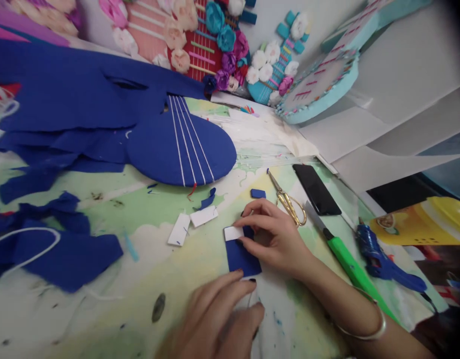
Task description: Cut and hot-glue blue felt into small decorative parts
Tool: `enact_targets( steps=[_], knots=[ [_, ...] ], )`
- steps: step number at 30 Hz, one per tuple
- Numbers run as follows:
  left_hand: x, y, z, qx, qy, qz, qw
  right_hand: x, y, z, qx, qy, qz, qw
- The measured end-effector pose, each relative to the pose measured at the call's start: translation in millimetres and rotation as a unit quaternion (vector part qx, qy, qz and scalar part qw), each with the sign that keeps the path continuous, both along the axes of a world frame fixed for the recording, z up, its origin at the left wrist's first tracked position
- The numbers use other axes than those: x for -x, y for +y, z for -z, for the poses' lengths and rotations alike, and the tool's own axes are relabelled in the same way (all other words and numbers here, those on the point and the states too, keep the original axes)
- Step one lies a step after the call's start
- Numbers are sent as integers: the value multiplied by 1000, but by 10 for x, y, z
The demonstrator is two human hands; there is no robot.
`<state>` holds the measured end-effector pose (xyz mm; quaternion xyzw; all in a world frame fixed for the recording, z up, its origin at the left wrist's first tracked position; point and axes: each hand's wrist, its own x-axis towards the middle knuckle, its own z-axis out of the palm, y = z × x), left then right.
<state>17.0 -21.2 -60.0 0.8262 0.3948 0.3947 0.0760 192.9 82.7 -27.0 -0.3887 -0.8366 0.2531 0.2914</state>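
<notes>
A small blue sheet [243, 260] lies on the table at centre right, with a white card piece [233, 233] on its upper left corner. My right hand [277, 237] holds the white piece between thumb and fingers, over the sheet's upper right part. Below, my left hand [224, 316] is spread, its fingertips near the sheet's lower edge. Two more white cards [178, 230] lie to the left. A little blue block [258, 193] sits just beyond my right hand.
A blue disc with white strings [185, 144] lies behind. Golden scissors [288, 202], a black phone [317, 189], a green-handled cutter [351, 267] and a blue glue gun [381, 259] lie right. Blue scraps [71, 257] are at left; decorated guitar shapes [323, 89] stand behind.
</notes>
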Motion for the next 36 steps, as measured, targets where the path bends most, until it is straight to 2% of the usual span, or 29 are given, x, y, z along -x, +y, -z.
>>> enact_targets(
  steps=[1,5,8,9,11,13,15,17,20,23,25,27,30,36],
  knots=[
    [33,16,-52,8,3,-1,1000,-1,1,7,-12,5,-5,1000],
    [120,114,-393,67,-41,-119,990,-11,-14,7,-124,43,-16,991],
    [125,253,-642,136,-98,-199,966,-21,-53,-27,-243,79,-3,967],
    [116,307,-703,156,-107,-203,961,-21,-73,-44,-278,84,2,957],
    [89,411,-793,190,-130,-172,958,-14,-122,-84,-336,84,10,938],
    [58,492,-848,232,-145,-111,955,0,-174,-123,-377,84,20,922],
    [34,545,-876,265,-155,-65,950,14,-219,-153,-398,90,35,912],
    [26,582,-890,273,-166,-48,946,24,-248,-173,-397,102,47,911],
    [42,640,-906,270,-189,-39,943,38,-248,-196,-320,145,55,935],
    [77,707,-930,269,-207,-23,940,69,-202,-226,-119,238,30,963],
    [101,744,-938,272,-216,-14,938,101,-165,-252,36,285,9,958],
    [123,771,-925,279,-224,-11,934,134,-139,-278,147,306,4,940],
    [153,796,-862,284,-230,-12,931,170,-129,-294,197,332,14,922],
    [195,825,-737,286,-209,9,935,175,-133,-251,177,341,35,923]
  ],
)
